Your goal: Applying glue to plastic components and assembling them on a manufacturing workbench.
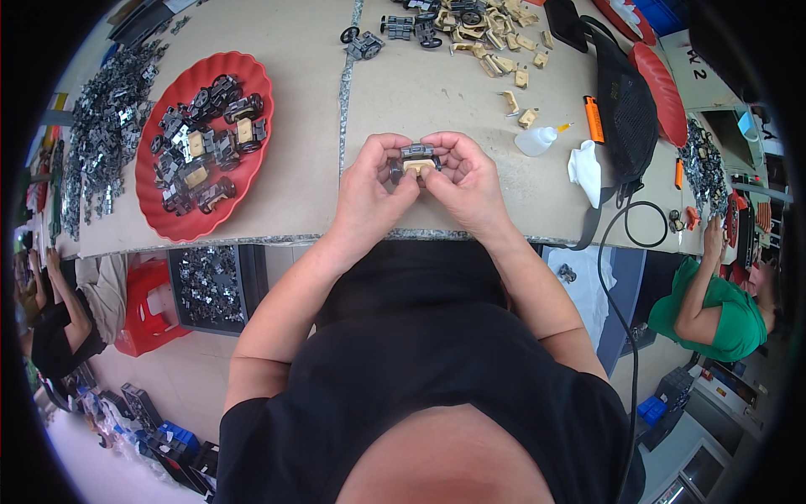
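Observation:
Close to the table's front edge, a small toy car chassis (417,152) in dark grey with black wheels and a tan piece is held between both hands. My left hand (378,181) is closed on its left end, with the thumb pressed against the tan piece. My right hand (464,179) grips the other end, its thumb also on the tan part. The fingers cover much of the underside and both sides. To the left, a red scalloped tray (252,160) holds several similar grey and tan chassis.
Grey parts (109,126) pile up at the far left. Tan pieces (504,34) and grey chassis lie at the back. On the right are a white dropper bottle (535,140), an orange cutter (594,119), a white cloth (585,172), a black bag (623,109) and a cable (617,294). People work at both sides.

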`<state>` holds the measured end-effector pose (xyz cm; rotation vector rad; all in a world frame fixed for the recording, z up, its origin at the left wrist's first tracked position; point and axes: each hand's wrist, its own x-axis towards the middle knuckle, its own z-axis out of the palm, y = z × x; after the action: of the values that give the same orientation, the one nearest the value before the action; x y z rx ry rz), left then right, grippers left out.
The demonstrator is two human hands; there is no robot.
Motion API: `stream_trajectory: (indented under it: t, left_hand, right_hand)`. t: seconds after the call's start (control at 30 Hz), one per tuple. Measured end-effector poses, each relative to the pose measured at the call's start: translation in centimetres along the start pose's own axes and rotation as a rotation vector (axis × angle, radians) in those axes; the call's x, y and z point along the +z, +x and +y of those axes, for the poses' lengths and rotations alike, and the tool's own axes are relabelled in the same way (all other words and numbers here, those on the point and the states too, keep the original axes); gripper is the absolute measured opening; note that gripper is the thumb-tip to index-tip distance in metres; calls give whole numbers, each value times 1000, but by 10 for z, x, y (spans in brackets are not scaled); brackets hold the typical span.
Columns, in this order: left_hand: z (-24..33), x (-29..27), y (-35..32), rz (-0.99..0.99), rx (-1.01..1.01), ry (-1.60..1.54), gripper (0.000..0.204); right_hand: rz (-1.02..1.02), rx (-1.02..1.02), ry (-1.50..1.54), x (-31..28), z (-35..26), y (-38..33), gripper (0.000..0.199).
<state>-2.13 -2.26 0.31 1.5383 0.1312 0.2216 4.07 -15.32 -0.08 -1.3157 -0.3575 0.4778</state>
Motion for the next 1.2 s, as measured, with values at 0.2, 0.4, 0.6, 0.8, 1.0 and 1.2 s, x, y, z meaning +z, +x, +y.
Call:
stream_trajectory:
  t: [0.2, 0.4, 0.6, 0.8, 1.0, 1.2]
  left_hand:
    - [9, -4, 3, 25, -122, -158, 33]
    - [25, -28, 16, -195, -487, -272, 28]
    - [33, -47, 24, -497, -297, 39, 35]
    - [23, -48, 34, -587, -202, 255, 30]
    - [24, -38, 31, -482, -118, 220, 17]
    - [11, -36, 29, -475, -108, 165, 17]
  right_hand:
    - [-20, 16, -2, 2, -9, 0, 37]
    - [-461, -313, -579, -21, -28, 11, 43]
    - [-423, 190, -258, -26, -28, 10, 31]
    - [-439, 230, -226, -27, -23, 9, 29]
    - [-384, 174, -252, -28, -22, 7, 25]
    - [-393, 107, -303, -28, -22, 6, 24]
